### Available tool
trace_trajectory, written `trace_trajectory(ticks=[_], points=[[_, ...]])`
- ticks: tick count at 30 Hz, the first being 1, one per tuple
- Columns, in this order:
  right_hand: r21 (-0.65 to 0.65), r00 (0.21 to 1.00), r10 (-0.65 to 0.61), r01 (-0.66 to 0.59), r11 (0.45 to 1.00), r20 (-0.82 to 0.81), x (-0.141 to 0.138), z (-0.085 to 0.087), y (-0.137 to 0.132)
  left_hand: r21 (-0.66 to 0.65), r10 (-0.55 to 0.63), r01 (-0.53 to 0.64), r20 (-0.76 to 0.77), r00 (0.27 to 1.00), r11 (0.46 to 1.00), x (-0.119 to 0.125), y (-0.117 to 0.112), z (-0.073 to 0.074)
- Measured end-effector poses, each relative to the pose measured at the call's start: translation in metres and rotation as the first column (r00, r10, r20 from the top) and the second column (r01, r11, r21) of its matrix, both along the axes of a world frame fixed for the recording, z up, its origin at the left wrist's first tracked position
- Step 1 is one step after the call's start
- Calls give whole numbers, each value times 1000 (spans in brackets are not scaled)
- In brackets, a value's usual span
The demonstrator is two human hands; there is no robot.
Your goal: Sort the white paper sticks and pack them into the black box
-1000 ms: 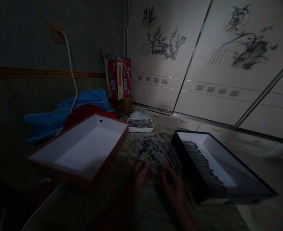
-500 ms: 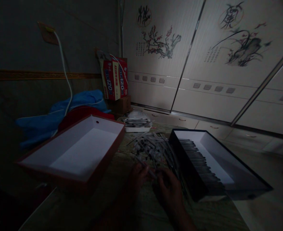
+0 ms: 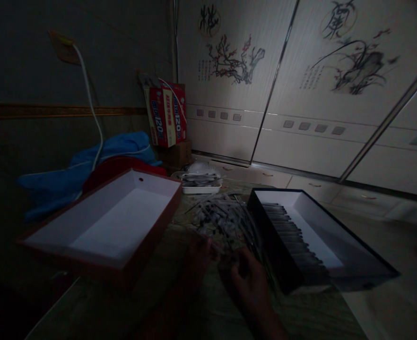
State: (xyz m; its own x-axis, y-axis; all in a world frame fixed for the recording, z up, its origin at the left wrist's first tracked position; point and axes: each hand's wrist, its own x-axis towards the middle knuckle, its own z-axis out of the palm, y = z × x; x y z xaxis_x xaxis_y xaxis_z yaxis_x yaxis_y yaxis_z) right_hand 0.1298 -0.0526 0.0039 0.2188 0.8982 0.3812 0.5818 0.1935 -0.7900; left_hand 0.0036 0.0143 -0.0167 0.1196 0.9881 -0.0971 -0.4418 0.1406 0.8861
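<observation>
In dim light, my left hand (image 3: 198, 255) is closed around a slim, pale pen barrel (image 3: 213, 245), which slants down toward my right hand. My right hand (image 3: 249, 276) is just beside it, thumb and fingers pinched together; whatever small thing they grip is too dark to make out. Directly beyond both hands spreads a loose heap of translucent pen parts (image 3: 217, 212) with dark bits among them. To the right, a black box (image 3: 272, 245) with a white inside holds a row of pens (image 3: 290, 236) along its near left side.
On the left stands a red-brown box (image 3: 152, 243) with a white inside. A white tray (image 3: 201, 190) of slim pieces sits behind the heap. Further back are a blue cloth (image 3: 123, 146), a red printed carton (image 3: 168, 115) and white cabinet doors (image 3: 226, 137). A white cord (image 3: 90, 99) hangs at left.
The pen barrel and my left hand have shifted slightly left and up, and the barrel's lower end is a little further from my right fingertips. The view has moved slightly.
</observation>
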Motion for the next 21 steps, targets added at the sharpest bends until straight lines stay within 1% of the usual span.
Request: trace_trajectory(ticks=[4,8,11,14,17,19,21], points=[[23,998,54,-55,998,29,-2,-2,0,22,13,-13,-21,1000,1000,-1,-3,6],[42,995,100,-101,994,18,-1,-9,2,45,38,-36,-55,998,998,-1,-4,8],[52,995,95,-96,994,6,0,-12,3,38,53,-51,-78,995,998,-1,-4,7],[57,996,83,-84,995,14,1,-14,3,70,65,-57,-114,991,996,-1,-3,5],[46,997,73,-73,996,12,1,-15,3,98,32,-21,-110,993,995,1,-3,5],[36,998,65,-65,997,3,2,-15,4,86,14,-6,-88,996,996,2,-4,6],[20,997,70,-70,997,-12,4,-15,4,63,22,-16,-95,995,998,3,-5,7]])
